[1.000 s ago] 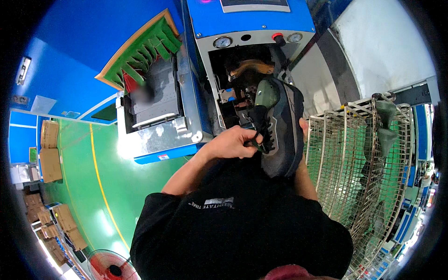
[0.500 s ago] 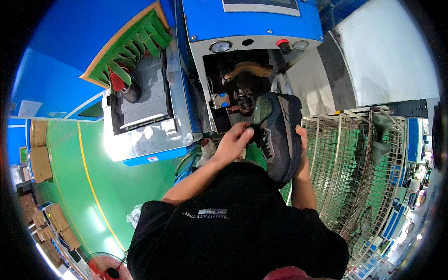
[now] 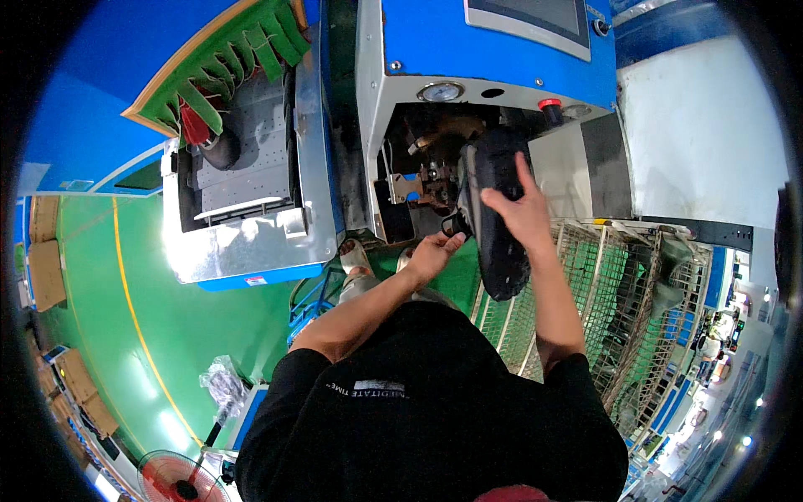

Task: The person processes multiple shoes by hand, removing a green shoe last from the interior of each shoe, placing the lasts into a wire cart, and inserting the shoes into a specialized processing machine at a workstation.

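While your right hand (image 3: 523,213) grips the dark shoe (image 3: 495,219) at the blue machine (image 3: 493,46) opening, your left hand (image 3: 432,253) pinches its lower edge beside the wire rack (image 3: 636,293).

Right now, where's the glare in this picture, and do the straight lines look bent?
Head view: strong glare whitens the steel table left of the machine, and the green floor shows bright reflections. The fisheye bows the wire rack and the machine's edges toward the black round rim. The shoe, held by the right hand, is dark with little detail; the left hand looks sharp.
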`<state>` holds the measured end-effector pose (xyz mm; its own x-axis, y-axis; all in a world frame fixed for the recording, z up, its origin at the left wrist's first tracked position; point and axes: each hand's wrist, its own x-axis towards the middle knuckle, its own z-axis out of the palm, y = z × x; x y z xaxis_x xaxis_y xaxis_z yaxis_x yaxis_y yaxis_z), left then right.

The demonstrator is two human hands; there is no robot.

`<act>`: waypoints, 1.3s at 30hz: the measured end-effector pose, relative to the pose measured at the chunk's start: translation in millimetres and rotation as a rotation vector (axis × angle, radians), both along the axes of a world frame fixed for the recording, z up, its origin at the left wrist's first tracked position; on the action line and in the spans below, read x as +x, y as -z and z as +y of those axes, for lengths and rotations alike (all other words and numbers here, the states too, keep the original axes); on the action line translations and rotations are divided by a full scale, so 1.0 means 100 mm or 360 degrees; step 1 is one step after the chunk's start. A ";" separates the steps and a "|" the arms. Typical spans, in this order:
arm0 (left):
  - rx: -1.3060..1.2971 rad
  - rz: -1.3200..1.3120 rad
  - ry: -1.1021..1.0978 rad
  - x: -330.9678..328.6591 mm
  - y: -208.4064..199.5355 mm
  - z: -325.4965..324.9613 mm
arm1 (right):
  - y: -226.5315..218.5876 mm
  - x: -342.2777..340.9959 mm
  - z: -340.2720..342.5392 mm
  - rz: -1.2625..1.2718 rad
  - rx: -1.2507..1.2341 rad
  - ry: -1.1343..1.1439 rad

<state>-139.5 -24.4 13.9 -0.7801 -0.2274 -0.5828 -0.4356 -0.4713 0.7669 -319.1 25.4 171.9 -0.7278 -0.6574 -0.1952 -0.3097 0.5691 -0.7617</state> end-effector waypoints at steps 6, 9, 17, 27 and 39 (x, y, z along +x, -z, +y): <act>0.1105 0.0337 -0.0499 -0.05 0.41 0.20 | -0.13 0.33 -0.42 0.0497 0.0878 -0.0299; 0.1123 0.0290 -0.0582 0.01 0.40 0.10 | -0.05 0.43 -0.39 0.0544 0.0856 -0.0265; 0.0410 -0.0059 -0.0140 0.43 0.31 -0.26 | 0.04 0.45 -0.42 0.0772 0.0996 -0.0277; 0.0468 -0.0208 -0.0516 1.21 0.11 -0.48 | -0.07 0.49 -0.55 0.0784 0.1003 -0.0184; -0.0020 -0.0211 -0.0224 0.97 -0.32 -0.50 | 0.20 0.50 -0.14 0.1108 0.0135 -0.0083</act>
